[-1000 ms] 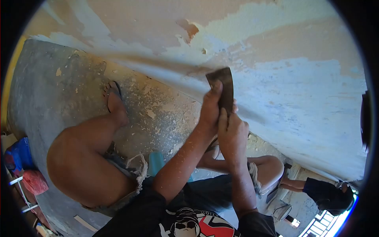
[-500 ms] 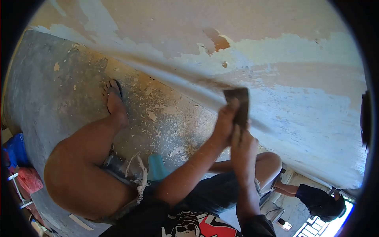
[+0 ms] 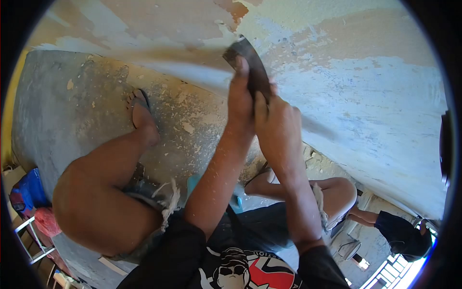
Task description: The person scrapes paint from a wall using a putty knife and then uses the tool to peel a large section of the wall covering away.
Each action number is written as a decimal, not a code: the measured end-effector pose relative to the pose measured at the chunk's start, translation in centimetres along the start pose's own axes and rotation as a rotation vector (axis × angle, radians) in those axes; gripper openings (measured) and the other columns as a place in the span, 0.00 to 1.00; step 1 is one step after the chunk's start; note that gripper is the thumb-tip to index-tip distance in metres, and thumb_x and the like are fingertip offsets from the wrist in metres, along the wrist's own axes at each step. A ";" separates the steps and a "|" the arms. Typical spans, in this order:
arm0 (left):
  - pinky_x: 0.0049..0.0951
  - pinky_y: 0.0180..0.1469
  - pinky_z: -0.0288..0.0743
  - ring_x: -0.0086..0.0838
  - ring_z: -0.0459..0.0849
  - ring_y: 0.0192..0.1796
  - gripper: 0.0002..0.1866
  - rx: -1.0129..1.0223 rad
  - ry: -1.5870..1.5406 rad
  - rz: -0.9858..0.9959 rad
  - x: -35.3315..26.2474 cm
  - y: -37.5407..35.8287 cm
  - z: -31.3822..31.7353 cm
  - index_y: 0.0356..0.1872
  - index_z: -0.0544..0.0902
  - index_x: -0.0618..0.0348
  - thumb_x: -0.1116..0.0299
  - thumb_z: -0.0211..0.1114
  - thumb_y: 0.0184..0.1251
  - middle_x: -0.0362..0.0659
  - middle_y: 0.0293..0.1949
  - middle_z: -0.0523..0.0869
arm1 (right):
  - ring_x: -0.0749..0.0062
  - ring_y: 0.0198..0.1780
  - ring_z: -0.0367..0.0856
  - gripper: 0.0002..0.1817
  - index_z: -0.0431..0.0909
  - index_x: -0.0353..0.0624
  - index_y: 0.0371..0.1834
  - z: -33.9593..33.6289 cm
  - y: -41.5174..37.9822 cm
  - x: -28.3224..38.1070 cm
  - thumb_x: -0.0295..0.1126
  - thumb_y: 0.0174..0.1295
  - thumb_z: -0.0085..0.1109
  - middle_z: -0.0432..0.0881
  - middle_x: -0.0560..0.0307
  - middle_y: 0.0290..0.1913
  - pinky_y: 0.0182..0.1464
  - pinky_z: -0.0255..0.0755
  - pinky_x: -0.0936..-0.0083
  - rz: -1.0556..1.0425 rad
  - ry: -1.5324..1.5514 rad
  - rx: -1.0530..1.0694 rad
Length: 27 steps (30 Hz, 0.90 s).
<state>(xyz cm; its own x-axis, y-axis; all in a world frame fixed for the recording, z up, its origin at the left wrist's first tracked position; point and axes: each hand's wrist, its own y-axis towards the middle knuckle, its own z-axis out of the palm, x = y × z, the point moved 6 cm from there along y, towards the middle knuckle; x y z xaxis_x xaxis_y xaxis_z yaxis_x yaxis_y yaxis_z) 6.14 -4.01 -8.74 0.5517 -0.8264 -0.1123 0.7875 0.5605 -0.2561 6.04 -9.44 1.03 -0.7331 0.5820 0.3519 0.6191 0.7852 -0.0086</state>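
Note:
Both hands are closed on one dark, flat scraper (image 3: 251,67), whose broad end lies at the peeling wall (image 3: 365,96). My left hand (image 3: 241,98) is nearer the blade, with its thumb along the scraper's face. Just behind it and to the right, my right hand (image 3: 279,125) wraps round the lower part of the scraper. Above the blade is a brown bare patch (image 3: 236,12) in the paint. The underside of the scraper and some fingers are hidden.
Paint flakes (image 3: 187,127) litter the floor (image 3: 53,106). A teal object (image 3: 193,183) sits between my legs. Red (image 3: 46,221) and blue bags (image 3: 33,188) lie by a white rack (image 3: 38,241) at left. Another person (image 3: 402,236) is at lower right.
Both hands and the scraper have moved up and to the left along the wall, nearer the brown patch. The view has shifted slightly.

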 end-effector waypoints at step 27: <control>0.31 0.40 0.83 0.36 0.89 0.38 0.17 0.060 0.973 -0.122 -3.4 2.5 -11.2 0.48 0.82 0.69 0.62 0.62 0.73 0.49 0.40 0.88 | 0.53 0.25 0.79 0.28 0.78 0.31 0.28 21.5 -1.6 -6.9 0.46 0.76 0.44 0.79 0.41 0.22 0.30 0.67 0.61 0.424 1.003 -0.481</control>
<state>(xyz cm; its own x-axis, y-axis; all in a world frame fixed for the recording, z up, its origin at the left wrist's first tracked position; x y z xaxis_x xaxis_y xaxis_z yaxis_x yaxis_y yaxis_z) 3.19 -0.34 -19.72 0.0198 -0.5465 -0.8372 0.8516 0.4479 -0.2722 4.00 -10.17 -21.47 -0.0296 0.1832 0.9826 0.9581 0.2855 -0.0243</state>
